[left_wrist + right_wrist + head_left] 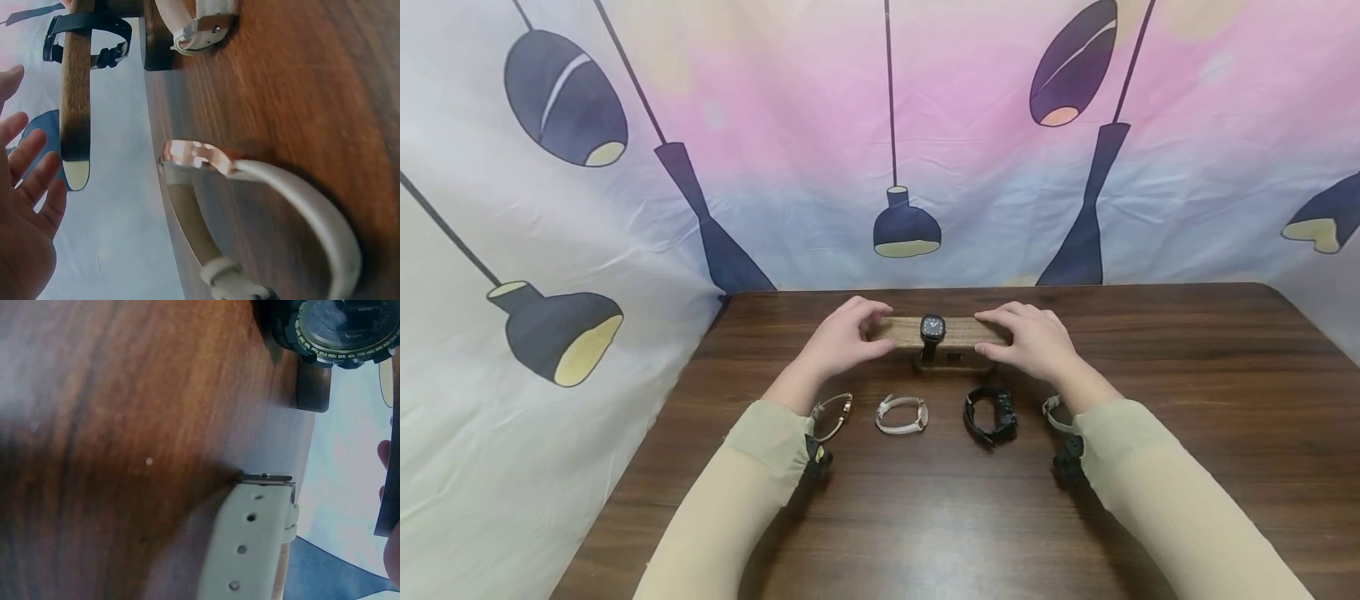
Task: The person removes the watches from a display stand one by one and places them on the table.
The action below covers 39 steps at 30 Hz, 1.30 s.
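Note:
A wooden watch stand (966, 332) has a black square-faced watch (932, 327) strapped round the middle of its bar. My left hand (848, 335) is at the bar's left end. In the left wrist view, its loosely spread fingers (26, 150) are beside the bar (76, 119), with a gap showing. At the other end my right hand (1032, 337) grips the bar, thumb in front and fingers behind. In the right wrist view, those fingertips (384, 453) show past the bar's underside; most of the hand is out of frame.
In front of the stand lie a rose-gold watch with a pale strap (832, 417), a white-strapped watch (902, 415), a chunky black watch (991, 417) and a pale-strapped watch (1057, 414), partly hidden by my right wrist. A printed cloth (820, 167) hangs behind the table.

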Each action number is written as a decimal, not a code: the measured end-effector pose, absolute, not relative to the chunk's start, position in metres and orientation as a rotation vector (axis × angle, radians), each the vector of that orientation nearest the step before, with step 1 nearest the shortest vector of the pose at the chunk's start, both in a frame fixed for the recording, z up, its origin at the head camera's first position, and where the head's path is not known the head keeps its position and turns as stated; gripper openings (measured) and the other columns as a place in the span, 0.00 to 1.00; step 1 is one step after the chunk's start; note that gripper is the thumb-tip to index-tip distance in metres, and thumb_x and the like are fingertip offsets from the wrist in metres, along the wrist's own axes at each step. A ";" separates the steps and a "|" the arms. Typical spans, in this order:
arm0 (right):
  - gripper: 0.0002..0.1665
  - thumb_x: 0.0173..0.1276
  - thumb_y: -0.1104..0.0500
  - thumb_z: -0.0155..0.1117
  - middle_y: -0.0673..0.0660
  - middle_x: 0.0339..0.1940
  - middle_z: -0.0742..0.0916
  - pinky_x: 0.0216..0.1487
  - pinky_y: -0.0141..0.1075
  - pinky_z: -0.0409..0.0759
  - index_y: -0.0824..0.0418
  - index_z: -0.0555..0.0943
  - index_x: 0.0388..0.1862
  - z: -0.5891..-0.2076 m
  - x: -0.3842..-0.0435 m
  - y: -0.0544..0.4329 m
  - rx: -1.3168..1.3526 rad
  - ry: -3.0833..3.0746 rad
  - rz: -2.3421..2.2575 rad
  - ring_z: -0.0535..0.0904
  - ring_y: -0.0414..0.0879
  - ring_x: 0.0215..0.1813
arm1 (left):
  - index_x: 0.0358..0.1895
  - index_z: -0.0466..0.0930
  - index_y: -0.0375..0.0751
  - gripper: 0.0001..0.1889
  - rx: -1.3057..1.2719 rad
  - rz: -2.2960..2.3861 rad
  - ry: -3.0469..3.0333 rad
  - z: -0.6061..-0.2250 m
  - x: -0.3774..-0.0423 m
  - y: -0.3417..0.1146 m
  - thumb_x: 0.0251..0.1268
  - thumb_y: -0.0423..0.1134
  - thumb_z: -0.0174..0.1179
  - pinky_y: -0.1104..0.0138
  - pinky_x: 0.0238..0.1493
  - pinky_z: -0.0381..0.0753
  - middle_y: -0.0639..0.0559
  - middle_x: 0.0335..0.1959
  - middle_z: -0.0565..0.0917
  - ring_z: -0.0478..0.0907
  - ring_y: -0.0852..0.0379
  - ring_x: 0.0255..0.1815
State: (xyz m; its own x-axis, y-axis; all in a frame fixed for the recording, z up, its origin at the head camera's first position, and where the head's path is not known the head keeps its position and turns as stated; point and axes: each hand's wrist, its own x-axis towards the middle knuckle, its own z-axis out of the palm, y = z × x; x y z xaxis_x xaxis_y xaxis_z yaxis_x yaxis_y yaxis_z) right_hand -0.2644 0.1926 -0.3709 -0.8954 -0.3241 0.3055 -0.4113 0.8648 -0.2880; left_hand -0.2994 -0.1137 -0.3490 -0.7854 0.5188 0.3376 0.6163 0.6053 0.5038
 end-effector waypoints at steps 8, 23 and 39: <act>0.33 0.61 0.38 0.62 0.57 0.58 0.77 0.56 0.54 0.63 0.49 0.75 0.62 -0.370 -0.267 0.191 0.578 -2.784 0.503 0.71 0.55 0.57 | 0.57 0.76 0.47 0.29 -0.986 -0.841 -2.728 -0.343 -0.303 -0.099 0.51 0.50 0.69 0.60 0.48 0.70 0.50 0.48 0.72 0.70 0.54 0.44; 0.32 0.60 0.39 0.63 0.57 0.57 0.77 0.56 0.54 0.63 0.49 0.75 0.62 -0.375 -0.266 0.193 0.579 -2.787 0.515 0.72 0.55 0.57 | 0.60 0.73 0.50 0.30 -1.037 -0.680 -2.816 -0.345 -0.303 -0.078 0.53 0.53 0.67 0.55 0.56 0.63 0.52 0.51 0.72 0.69 0.55 0.51; 0.33 0.60 0.38 0.63 0.57 0.57 0.77 0.57 0.55 0.62 0.49 0.75 0.62 -0.372 -0.266 0.193 0.564 -2.786 0.494 0.71 0.56 0.58 | 0.60 0.74 0.61 0.30 -0.932 -0.494 -2.807 -0.350 -0.303 -0.060 0.51 0.61 0.65 0.58 0.47 0.63 0.56 0.47 0.72 0.65 0.55 0.46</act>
State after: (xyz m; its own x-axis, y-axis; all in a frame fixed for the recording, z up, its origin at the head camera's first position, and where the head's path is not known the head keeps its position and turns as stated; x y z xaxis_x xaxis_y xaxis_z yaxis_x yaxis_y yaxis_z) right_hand -0.2663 0.1928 -0.3716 -0.8922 -0.3279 0.3105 -0.4147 0.8672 -0.2758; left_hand -0.3028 -0.0602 -0.3504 -0.7975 0.5555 0.2353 0.6025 0.7538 0.2622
